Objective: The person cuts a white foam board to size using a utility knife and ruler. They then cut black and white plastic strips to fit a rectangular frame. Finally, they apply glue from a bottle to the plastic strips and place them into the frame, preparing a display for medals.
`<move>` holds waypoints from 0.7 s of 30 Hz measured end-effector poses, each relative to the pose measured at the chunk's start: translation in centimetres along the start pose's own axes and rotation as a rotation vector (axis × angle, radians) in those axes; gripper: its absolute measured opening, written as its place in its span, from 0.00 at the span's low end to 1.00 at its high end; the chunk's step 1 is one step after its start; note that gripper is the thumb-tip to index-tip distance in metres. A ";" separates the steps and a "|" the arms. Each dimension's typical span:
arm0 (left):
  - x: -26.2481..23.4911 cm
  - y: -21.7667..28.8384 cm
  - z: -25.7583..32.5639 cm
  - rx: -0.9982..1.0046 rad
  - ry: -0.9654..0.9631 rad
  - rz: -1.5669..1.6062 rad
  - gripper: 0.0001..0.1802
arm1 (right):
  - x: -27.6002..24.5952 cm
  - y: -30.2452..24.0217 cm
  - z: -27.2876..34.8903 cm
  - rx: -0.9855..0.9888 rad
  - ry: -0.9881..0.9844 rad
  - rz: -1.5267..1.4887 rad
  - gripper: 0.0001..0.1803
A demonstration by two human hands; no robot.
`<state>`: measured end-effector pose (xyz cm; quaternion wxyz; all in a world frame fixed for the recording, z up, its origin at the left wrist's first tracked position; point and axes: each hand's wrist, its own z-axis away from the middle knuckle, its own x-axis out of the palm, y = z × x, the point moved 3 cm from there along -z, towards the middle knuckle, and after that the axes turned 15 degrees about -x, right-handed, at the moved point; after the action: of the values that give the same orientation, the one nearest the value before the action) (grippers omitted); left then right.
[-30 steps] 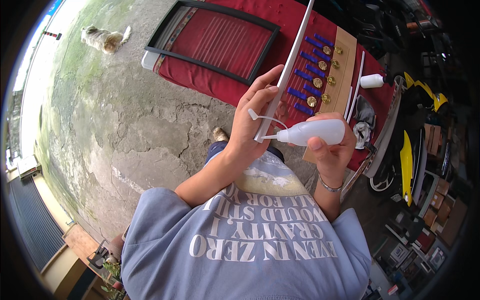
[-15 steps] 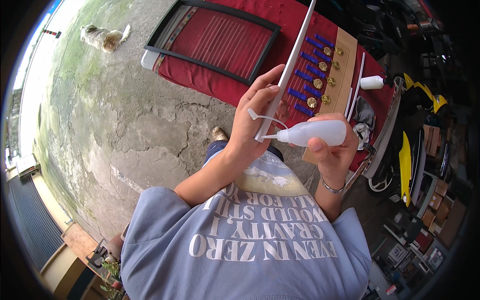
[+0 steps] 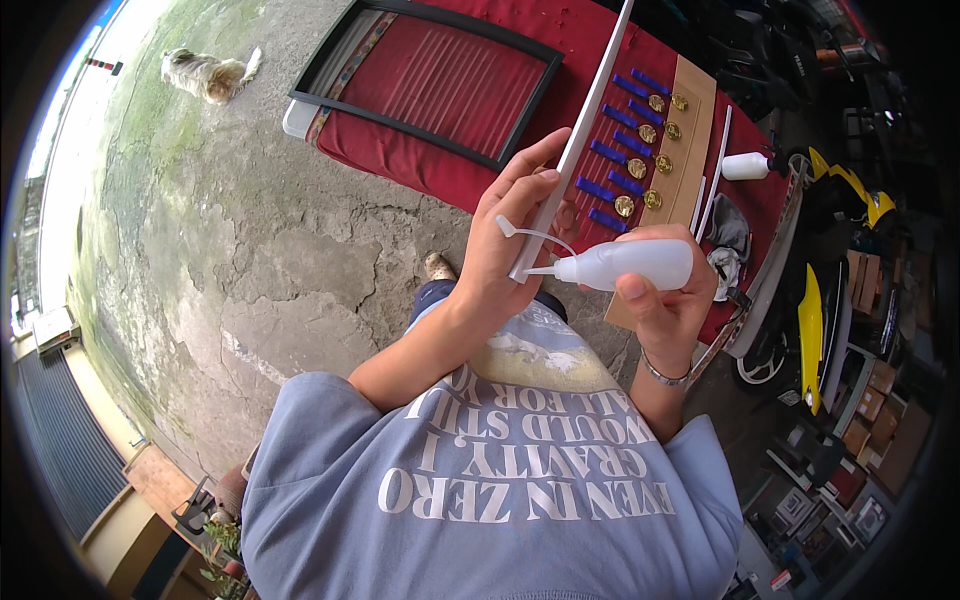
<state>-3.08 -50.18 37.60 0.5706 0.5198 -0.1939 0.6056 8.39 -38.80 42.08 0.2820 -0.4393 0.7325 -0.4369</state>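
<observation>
White strip (image 3: 578, 135) and squeeze bottle (image 3: 630, 265), both raised over the red mat (image 3: 420, 165).

My left hand (image 3: 505, 240) pinches the strip's lower end, fingers extended upward; my right hand (image 3: 665, 300) is wrapped around the bottle, nozzle meeting the strip's tip. Pose unchanged from a second ago. Strip's top runs out of view; the nozzle contact is too small to judge.

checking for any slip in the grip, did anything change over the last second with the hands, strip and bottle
Nothing visibly changed. The left hand still grips the white strip, and the right hand still holds the squeeze bottle with its nozzle at the strip's lower end.
</observation>
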 end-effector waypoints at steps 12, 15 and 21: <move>-0.2 0.0 -0.1 -0.013 0.008 0.001 0.30 | 0.0 0.1 0.0 -0.005 -0.002 0.003 0.17; -0.2 0.0 0.0 -0.007 0.010 0.000 0.30 | 0.0 0.3 -0.1 -0.018 -0.010 0.009 0.17; -0.5 0.0 -0.1 -0.001 0.028 0.001 0.30 | 0.8 1.1 -0.4 0.101 0.150 -0.308 0.19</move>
<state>-3.22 -50.35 37.15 0.5731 0.5109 -0.1867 0.6129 7.28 -39.12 41.26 0.1782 -0.4978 0.6528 -0.5424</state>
